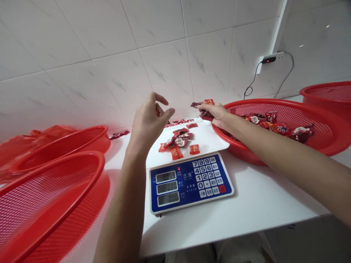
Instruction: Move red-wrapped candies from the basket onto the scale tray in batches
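Observation:
A blue-faced electronic scale (189,180) stands on the white counter, with several red wrapped candies (179,141) lying on its white pan (214,140). My left hand (149,122) hovers above the pan's left side, fingers loosely curled and apart, with nothing in it. My right hand (214,110) reaches over the rim of a red mesh basket (323,146) and is closed on a few red wrapped candies (204,104). More wrapped candies (276,126) lie inside that basket.
Two red mesh baskets (55,175) lie tilted at the left, beside a red plastic bag (52,131). Another red basket (329,93) stands at the far right. More candies (178,122) lie behind the scale by the tiled wall. A cable hangs from a wall socket (270,58).

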Available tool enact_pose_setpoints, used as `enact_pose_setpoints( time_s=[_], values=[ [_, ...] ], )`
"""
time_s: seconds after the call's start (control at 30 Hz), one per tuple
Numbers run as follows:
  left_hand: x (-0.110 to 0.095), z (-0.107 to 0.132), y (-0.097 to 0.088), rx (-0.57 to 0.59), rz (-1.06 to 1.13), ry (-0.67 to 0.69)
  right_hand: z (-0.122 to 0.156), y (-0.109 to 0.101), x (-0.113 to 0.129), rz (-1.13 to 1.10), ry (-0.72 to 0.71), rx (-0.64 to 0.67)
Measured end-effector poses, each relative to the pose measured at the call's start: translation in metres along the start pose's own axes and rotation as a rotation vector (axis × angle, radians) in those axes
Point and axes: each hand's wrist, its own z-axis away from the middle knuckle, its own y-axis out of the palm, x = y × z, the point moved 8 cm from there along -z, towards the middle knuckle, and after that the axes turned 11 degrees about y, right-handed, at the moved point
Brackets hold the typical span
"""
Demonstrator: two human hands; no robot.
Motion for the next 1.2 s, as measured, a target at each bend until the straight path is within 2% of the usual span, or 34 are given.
enact_pose_setpoints(
  time_s=[0.53, 0.6, 0.77, 0.83, 0.9, 0.97, 1.03, 1.13, 1.2],
  values=[
    [-0.001, 0.000, 0.000, 0.013, -0.006, 0.009, 0.007, 0.003, 0.005, 0.035, -0.022, -0.005],
    [0.000, 0.000, 0.000, 0.022, -0.008, 0.004, 0.011, 0.011, 0.005, 0.100, -0.003, 0.075],
    [0.009, 0.001, 0.007, 0.062, -0.028, -0.006, 0.032, 0.043, -0.009, 0.338, 0.125, 0.473],
    [0.009, 0.001, 0.013, 0.093, -0.018, 0.027, 0.036, 0.048, -0.011, 0.384, 0.118, 0.533],
    [0.008, 0.000, 0.018, 0.114, -0.014, 0.059, 0.036, 0.049, -0.011, 0.377, 0.099, 0.534],
    [0.007, 0.000, 0.021, 0.132, -0.022, 0.073, 0.032, 0.046, -0.008, 0.322, 0.068, 0.489],
    [0.008, -0.001, 0.021, 0.162, -0.031, 0.081, 0.024, 0.037, -0.001, 0.222, 0.012, 0.363],
    [0.012, -0.001, 0.016, 0.203, -0.035, 0.081, 0.012, 0.008, 0.013, 0.022, -0.076, 0.044],
    [0.015, 0.005, 0.020, 0.276, -0.007, 0.089, 0.007, -0.013, 0.019, -0.081, -0.105, -0.150]
  ],
)
